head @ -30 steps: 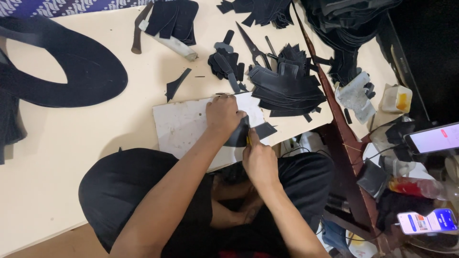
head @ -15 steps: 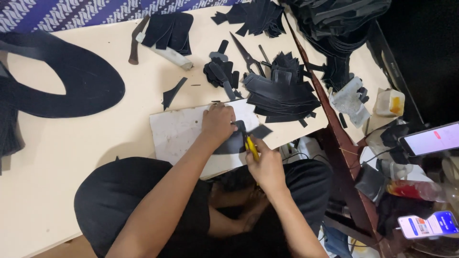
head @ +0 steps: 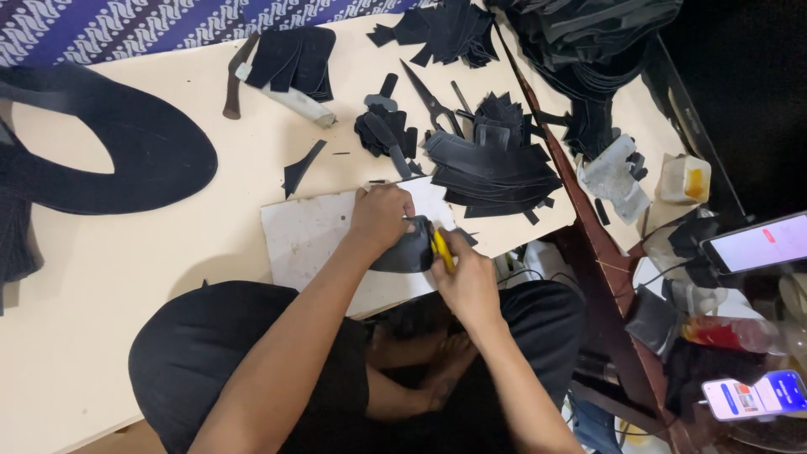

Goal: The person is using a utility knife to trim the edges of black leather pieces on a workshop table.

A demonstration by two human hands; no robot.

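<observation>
Cream table [head: 168, 244], one white board [head: 311, 240], two hands: left hand [head: 382, 219], right hand [head: 462, 277]

Pale cream flat worktop [head: 126, 244] across left and centre of frame. Blue-and-white patterned cloth [head: 126, 25] along upper left edge. Dark reddish wooden frame rail [head: 601, 277] lower right. Upper right corner dark; even overhead light.

Workshop: cut black pieces [head: 492, 164], scissors [head: 430, 99]

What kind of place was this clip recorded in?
Probably a small craft workshop that cuts dark sheet material, perhaps for shoes or bags. Stacks of cut black pieces, scissors and a white cutting board lie on the low table, where the right hand holds a yellow knife.
</observation>
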